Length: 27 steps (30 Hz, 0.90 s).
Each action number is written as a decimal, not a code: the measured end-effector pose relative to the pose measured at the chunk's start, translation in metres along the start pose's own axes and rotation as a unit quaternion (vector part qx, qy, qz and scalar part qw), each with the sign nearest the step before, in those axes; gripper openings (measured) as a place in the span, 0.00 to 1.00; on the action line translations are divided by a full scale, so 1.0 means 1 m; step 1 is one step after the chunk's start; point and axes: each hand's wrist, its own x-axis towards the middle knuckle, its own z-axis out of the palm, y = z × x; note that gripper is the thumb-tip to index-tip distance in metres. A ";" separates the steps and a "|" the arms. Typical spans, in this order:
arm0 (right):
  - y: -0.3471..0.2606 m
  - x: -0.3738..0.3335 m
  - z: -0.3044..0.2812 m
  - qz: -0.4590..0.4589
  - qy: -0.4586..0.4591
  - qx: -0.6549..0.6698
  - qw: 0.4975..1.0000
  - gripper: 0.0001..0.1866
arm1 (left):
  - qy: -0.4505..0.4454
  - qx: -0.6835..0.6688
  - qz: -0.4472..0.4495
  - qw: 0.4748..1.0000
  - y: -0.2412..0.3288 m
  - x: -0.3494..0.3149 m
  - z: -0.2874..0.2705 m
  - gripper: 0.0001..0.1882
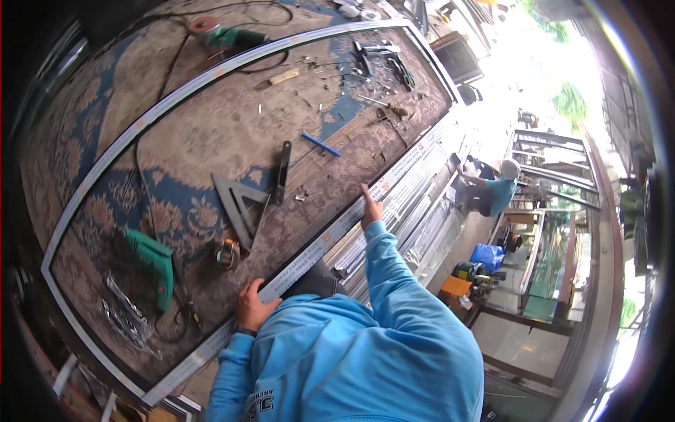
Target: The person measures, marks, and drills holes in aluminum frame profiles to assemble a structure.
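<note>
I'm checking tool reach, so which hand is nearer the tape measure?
Left. The left hand is on the white frame, just below the tape measure in the picture; the right hand is farther, up and right along that side.

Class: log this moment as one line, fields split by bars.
Left hand: gripping frame, near side | Right hand: on same side, fingers partly hidden | Inside frame: drill, square, tape measure

A large, four-sided frame (pixel 320 246) of slim, pale bars with dark inner edges lies flat on a patterned carpet (pixel 218 133). Printed film covers its near bar, which slants from lower left to upper right; the far bar looks bowed by the lens.
</note>
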 end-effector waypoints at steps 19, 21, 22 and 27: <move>-0.042 0.042 0.040 -0.201 0.018 -0.253 0.946 0.53 | 0.477 0.200 0.017 0.855 -0.014 0.079 -0.191 0.18; -0.078 0.009 0.068 -0.433 0.155 -0.367 0.809 0.44 | 0.517 0.234 -0.138 0.812 -0.045 0.075 -0.244 0.27; -0.098 -0.012 0.097 -0.539 0.071 -0.229 0.808 0.41 | 0.528 0.217 -0.171 0.803 -0.057 0.074 -0.255 0.34; -0.173 -0.156 0.308 -0.630 -0.457 -0.154 0.609 0.35 | 0.380 0.053 -0.258 0.887 -0.084 0.063 -0.208 0.73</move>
